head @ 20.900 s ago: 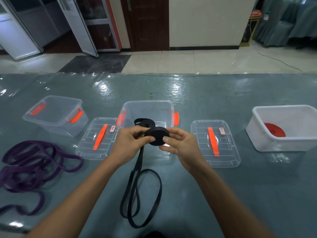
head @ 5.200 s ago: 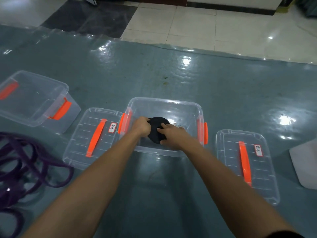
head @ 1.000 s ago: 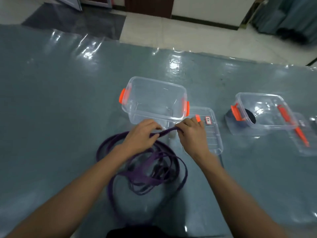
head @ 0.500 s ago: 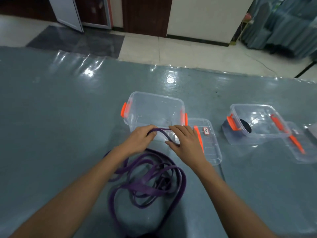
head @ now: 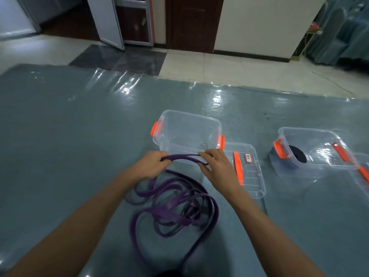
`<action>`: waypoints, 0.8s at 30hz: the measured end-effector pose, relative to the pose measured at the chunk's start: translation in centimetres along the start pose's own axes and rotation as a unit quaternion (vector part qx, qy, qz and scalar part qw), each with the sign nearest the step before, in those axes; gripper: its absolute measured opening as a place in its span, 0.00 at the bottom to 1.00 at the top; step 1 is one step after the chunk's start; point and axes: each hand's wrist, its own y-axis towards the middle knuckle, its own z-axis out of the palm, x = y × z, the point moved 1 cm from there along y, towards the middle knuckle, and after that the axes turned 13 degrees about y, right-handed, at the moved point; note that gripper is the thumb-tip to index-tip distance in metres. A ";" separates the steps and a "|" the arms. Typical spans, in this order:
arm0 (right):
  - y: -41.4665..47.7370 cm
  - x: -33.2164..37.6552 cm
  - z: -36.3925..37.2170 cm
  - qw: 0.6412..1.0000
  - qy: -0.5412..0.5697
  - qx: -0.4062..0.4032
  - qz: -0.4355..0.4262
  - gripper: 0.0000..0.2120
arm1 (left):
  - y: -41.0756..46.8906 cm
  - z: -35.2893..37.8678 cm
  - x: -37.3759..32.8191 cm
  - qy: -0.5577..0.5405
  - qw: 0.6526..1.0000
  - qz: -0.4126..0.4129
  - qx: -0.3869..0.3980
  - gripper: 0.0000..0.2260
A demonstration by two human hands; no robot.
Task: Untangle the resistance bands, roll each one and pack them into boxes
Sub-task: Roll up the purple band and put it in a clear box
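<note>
A purple resistance band (head: 171, 208) lies in a tangled heap of loops on the blue-grey table, in front of me. My left hand (head: 149, 167) and my right hand (head: 216, 166) each pinch one short stretch of it, lifted and arched between them. Just beyond my hands stands a clear box (head: 187, 134) with orange latches and nothing inside. To the right, a second clear box (head: 313, 150) holds a rolled black band (head: 297, 154).
A clear lid (head: 249, 172) with an orange handle lies right of my right hand, beside the near box. Another lid (head: 361, 172) sits at the right edge. The table's far edge meets a tiled floor with doors beyond.
My view has tilted up a little. Both hands still hold the purple band; the held stretch has risen slightly and arches between them. The heap below has shifted a little.
</note>
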 end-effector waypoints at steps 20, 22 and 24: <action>-3.2 -2.3 -3.2 0.994 0.067 -0.025 -0.079 0.15 | -1.5 4.5 -8.5 -0.174 0.984 0.038 0.008 0.07; -3.6 -2.9 -3.5 0.996 0.056 -0.014 -0.069 0.20 | -1.4 4.6 -8.8 -0.137 0.990 0.028 -0.001 0.08; -3.8 -3.1 -3.9 0.996 0.050 0.000 -0.073 0.22 | -1.3 4.5 -9.1 -0.103 0.994 0.019 -0.004 0.08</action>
